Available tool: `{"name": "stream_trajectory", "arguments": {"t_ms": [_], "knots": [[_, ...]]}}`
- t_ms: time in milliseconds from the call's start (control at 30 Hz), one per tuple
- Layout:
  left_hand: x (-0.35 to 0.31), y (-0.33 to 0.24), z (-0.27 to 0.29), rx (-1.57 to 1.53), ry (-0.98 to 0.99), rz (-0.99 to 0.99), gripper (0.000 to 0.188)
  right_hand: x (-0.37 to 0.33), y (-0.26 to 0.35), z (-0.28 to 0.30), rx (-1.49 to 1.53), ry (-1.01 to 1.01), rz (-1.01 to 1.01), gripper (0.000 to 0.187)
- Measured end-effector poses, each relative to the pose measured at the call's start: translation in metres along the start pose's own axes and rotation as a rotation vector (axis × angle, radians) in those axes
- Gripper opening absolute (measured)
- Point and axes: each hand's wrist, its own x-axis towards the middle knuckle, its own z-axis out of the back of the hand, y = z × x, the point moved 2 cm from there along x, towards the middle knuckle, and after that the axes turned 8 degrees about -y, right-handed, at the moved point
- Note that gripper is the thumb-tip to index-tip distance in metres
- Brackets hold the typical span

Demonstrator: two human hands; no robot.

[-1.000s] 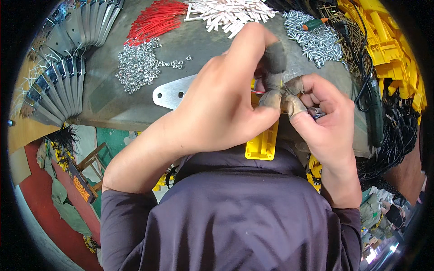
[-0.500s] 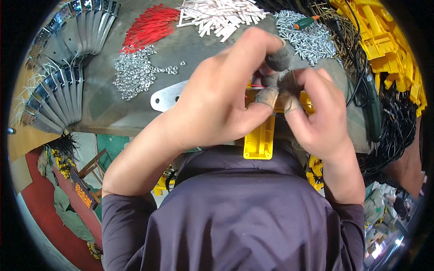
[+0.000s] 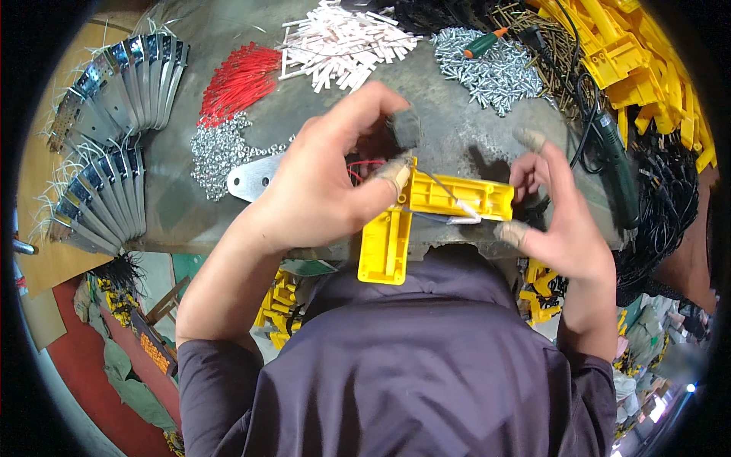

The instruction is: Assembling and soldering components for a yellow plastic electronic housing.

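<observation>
A yellow T-shaped plastic housing half (image 3: 449, 194) lies in front of me, its open ribbed inside facing up. My left hand (image 3: 327, 175) grips it near the joint, thumb on the housing and index finger raised; its other fingers are hidden. A silver metal plate with holes (image 3: 247, 180) sticks out to the left from under that hand. Red wires (image 3: 365, 163) show beside the left thumb. Thin dark wires run over the right arm of the housing to white sleeves (image 3: 466, 217). Just off that end, my right hand (image 3: 560, 213) is open, fingers spread, holding nothing. Coverings wrap several fingertips.
Piles of silver nuts (image 3: 221, 148), red sleeves (image 3: 240, 80), white tubes (image 3: 343, 46) and silver screws (image 3: 491, 72) lie across the table. A green-handled screwdriver (image 3: 483, 44) rests on the screws. Metal plates (image 3: 114, 183) stand left; a dark green corded tool (image 3: 620, 179) and yellow housings (image 3: 632, 57) lie right.
My hands, close together before, are now apart. The right hand has moved right and opened, uncovering the housing and white sleeves. The left hand and housing sit further left in view.
</observation>
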Motion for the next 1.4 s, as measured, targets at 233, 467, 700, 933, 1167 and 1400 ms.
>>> {"name": "stream_trajectory", "arguments": {"t_ms": [233, 467, 700, 933, 1167, 1400], "knots": [[-0.002, 0.014, -0.003, 0.070, -0.223, -0.052, 0.035, -0.017, -0.001, 0.006, -0.068, 0.019, -0.014, 0.069], [0.007, 0.006, 0.002, 0.038, -0.382, -0.303, 0.043, 0.010, -0.018, 0.014, -0.175, -0.057, 0.105, 0.053], [0.067, 0.018, 0.041, 1.017, -0.250, -0.329, 0.041, 0.099, 0.011, 0.025, 0.258, 0.017, 0.080, 0.041], [0.053, 0.004, 0.037, 0.826, -0.358, -0.369, 0.029, 0.244, -0.002, -0.004, 0.793, -0.197, 0.055, 0.051], [0.005, 0.000, 0.045, 0.488, -0.615, -0.526, 0.034, 0.236, 0.043, 0.009, 0.491, -0.758, 0.299, 0.020], [-0.037, 0.008, 0.038, 0.625, -0.696, -0.657, 0.049, 0.077, 0.052, 0.017, 0.298, -0.863, 0.456, 0.024]]}}
